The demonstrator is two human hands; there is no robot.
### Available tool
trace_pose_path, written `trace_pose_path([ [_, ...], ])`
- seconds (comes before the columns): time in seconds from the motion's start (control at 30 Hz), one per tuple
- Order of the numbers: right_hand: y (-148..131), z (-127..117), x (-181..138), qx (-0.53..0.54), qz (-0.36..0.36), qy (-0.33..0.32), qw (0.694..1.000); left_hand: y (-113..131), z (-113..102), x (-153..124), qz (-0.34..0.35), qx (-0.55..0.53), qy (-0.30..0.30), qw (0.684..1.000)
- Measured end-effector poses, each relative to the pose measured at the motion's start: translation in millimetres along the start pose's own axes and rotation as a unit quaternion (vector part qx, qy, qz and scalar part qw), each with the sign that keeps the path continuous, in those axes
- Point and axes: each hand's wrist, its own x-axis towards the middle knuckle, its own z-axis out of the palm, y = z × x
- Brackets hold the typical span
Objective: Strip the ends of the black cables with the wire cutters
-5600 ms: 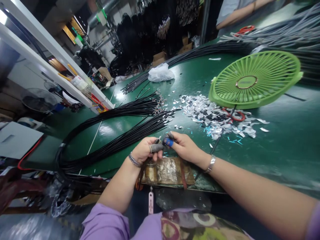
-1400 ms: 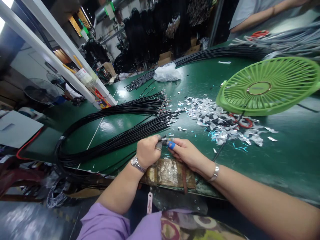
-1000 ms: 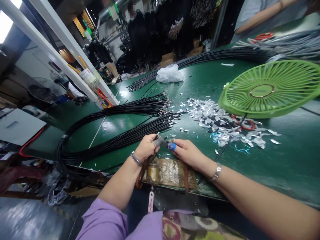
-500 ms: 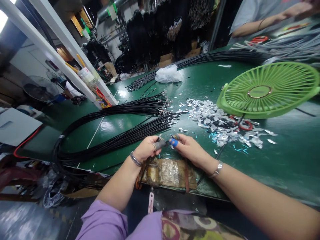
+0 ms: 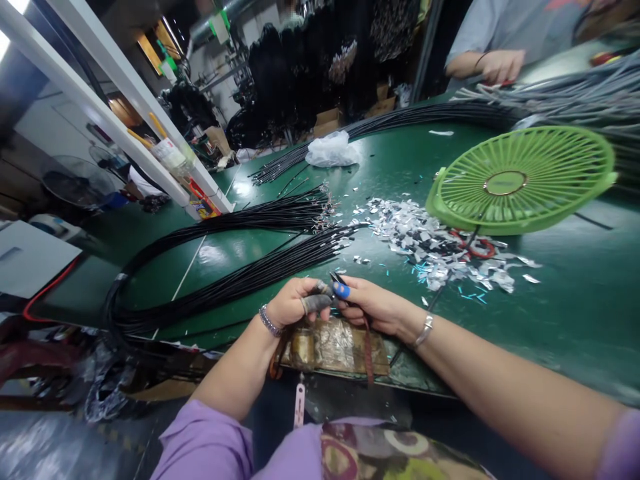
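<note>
My left hand (image 5: 299,301) is closed in a pinch, with grey wrapping on its thumb and fingertip. A black cable (image 5: 235,327) runs in from the left behind my wrist to it; its end is hidden in my fingers. My right hand (image 5: 373,303), with a blue-wrapped thumb, nearly touches the left fingertips. It is closed around a small dark pointed tool (image 5: 337,276) whose tips stick up past the thumb; most of it is covered. Below both hands lies a worn, tape-covered board (image 5: 334,343) at the table edge, with a brown strap (image 5: 369,353) across it.
Bundled black cables (image 5: 240,283) curve along the left of the green table (image 5: 565,300). Silvery scraps (image 5: 410,233) lie beyond my right hand, beside a green fan (image 5: 525,177). A crumpled plastic bag (image 5: 333,150) sits farther back. Across the table is a person's hand (image 5: 503,67) near grey cables (image 5: 560,87).
My right hand has turned, and dark tool tips now show above its thumb. Both hands sit slightly lower in view. The other person's hand has come down toward the grey cables.
</note>
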Motion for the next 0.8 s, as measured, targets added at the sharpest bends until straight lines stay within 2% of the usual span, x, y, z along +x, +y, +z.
trace_pose_path([
  [0.07, -1, -1, 1, -0.036, -0.027, 0.023, 0.999, 0, 1, 2, 0.000, 0.024, 0.017, 1.000],
  [0.13, -2, -3, 2, -0.125, -0.097, 0.085, 0.984, -1, 2, 4, -0.007, 0.068, 0.054, 0.996],
  [0.17, -3, -4, 2, -0.190, -0.145, 0.122, 0.963, -1, 2, 5, -0.016, 0.086, 0.071, 0.994],
  [0.23, -3, -6, 1, -0.334, -0.237, 0.178, 0.895, -1, 2, 8, -0.049, 0.092, 0.077, 0.992],
  [0.3, -3, -7, -2, -0.444, -0.298, 0.189, 0.823, 0, 0, 9, -0.092, 0.051, 0.042, 0.994],
  [0.33, -3, -7, -4, -0.479, -0.316, 0.182, 0.799, 0, -2, 9, -0.111, 0.024, 0.018, 0.993],
  [0.37, -2, -7, -5, -0.501, -0.329, 0.172, 0.782, 0, -3, 9, -0.125, 0.002, -0.003, 0.992],
  [0.43, -2, -7, -7, -0.517, -0.344, 0.160, 0.767, -1, -5, 9, -0.131, -0.017, -0.012, 0.991],
  [0.5, -3, -6, -7, -0.495, -0.340, 0.169, 0.781, -1, -4, 8, -0.090, 0.026, 0.031, 0.995],
  [0.57, -4, -5, -4, -0.435, -0.308, 0.189, 0.825, -2, -1, 6, -0.005, 0.139, 0.115, 0.984],
  [0.63, -5, -3, -2, -0.333, -0.228, 0.185, 0.896, -2, 2, 2, 0.083, 0.285, 0.189, 0.936],
  [0.7, -6, -1, -1, -0.210, -0.117, 0.143, 0.960, -2, 7, -1, 0.135, 0.406, 0.218, 0.877],
  [0.77, -6, 0, -1, -0.113, -0.041, 0.100, 0.988, -3, 10, -3, 0.150, 0.479, 0.214, 0.838],
  [0.8, -6, 0, -1, -0.089, -0.031, 0.093, 0.991, -3, 12, -4, 0.149, 0.500, 0.211, 0.827],
])
